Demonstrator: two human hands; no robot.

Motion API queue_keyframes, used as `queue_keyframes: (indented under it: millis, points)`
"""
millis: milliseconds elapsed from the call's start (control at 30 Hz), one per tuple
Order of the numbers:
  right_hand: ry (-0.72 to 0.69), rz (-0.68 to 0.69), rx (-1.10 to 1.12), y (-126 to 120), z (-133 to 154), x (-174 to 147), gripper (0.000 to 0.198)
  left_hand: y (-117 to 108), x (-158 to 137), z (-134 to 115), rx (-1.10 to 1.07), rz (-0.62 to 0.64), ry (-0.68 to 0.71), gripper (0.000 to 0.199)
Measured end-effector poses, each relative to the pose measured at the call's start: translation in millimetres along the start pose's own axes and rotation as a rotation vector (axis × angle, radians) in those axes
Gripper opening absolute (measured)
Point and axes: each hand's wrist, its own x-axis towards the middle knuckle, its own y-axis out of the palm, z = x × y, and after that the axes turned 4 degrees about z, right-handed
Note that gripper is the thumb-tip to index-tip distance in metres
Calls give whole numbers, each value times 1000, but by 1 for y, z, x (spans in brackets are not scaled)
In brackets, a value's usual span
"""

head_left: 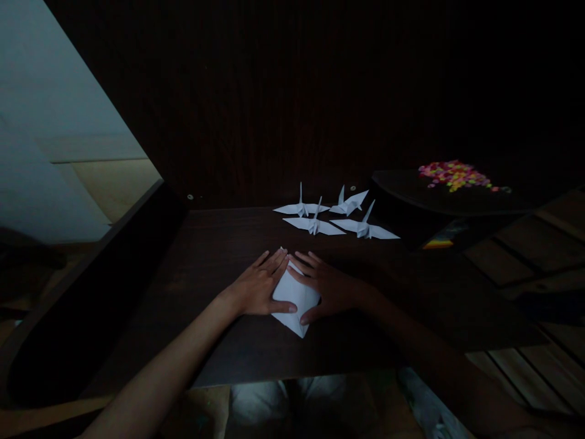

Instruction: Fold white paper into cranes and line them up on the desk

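Observation:
A folded white sheet of paper (pixel 295 296), kite-shaped with one point toward me, lies flat on the dark wooden desk (pixel 247 353). My left hand (pixel 262 283) rests on its left side, fingers stretched toward the top corner and thumb across the middle. On the opposite side, my right hand (pixel 326 286) presses with spread fingers, its thumb near the lower right edge. Both hands partly cover the paper. Beyond them stand several white origami cranes, among them a front left crane (pixel 314 226) and a front right crane (pixel 364 229).
A dark upright panel (pixel 274 103) closes off the back of the desk. At right, a raised rounded shelf (pixel 411 198) carries a heap of small colourful pieces (pixel 457 175). A thick side board (pixel 91 292) borders the left. Slatted wood (pixel 525 244) shows at far right.

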Motion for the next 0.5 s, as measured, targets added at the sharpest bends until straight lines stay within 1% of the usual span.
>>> queue_keyframes:
  millis: [133, 333, 400, 500]
  points:
    - [1, 18, 14, 0, 3, -1, 115, 5, 2, -3, 5, -8, -36, 118]
    - [-3, 7, 36, -1, 11, -5, 125, 6, 3, -5, 4, 0, -55, 121]
    - [-2, 6, 25, -2, 13, -5, 124, 5, 3, -6, 5, 10, -62, 124]
    - [3, 9, 4, -2, 14, -6, 120, 3, 0, -8, 20, 22, -62, 125]
